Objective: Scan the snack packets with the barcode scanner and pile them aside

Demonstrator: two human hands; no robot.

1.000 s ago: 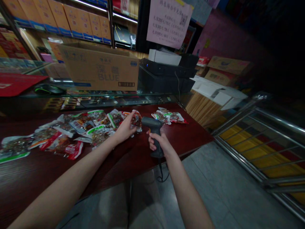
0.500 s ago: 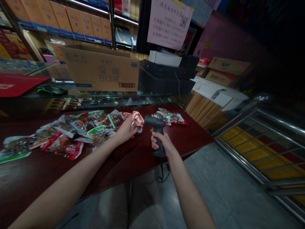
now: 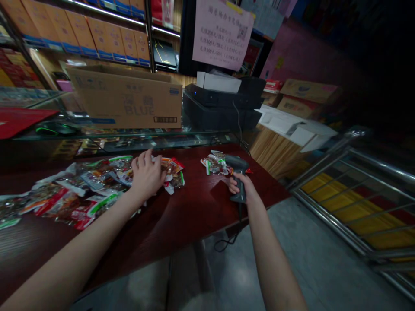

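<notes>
My left hand (image 3: 147, 173) lies on the right end of a long heap of snack packets (image 3: 81, 190) on the dark red counter (image 3: 194, 207). Its fingers are apart and rest on the packets; a red and green packet (image 3: 173, 169) sits just right of the thumb. My right hand (image 3: 240, 188) is closed round the grip of a black corded barcode scanner (image 3: 236, 166), held upright above the counter's right end. The scanner's head is right next to a small separate pile of packets (image 3: 214, 164).
A glass display case (image 3: 129, 137) runs behind the counter, with a cardboard box (image 3: 126, 101) and a black register with printer (image 3: 223, 99) on top. The scanner's cable (image 3: 227, 242) hangs off the counter edge. A metal-framed rack (image 3: 356, 194) stands to the right, shelves of boxes behind.
My left hand has gone back left onto the heap and no longer holds the packet up to the scanner. My right hand has carried the scanner right, towards the small pile.
</notes>
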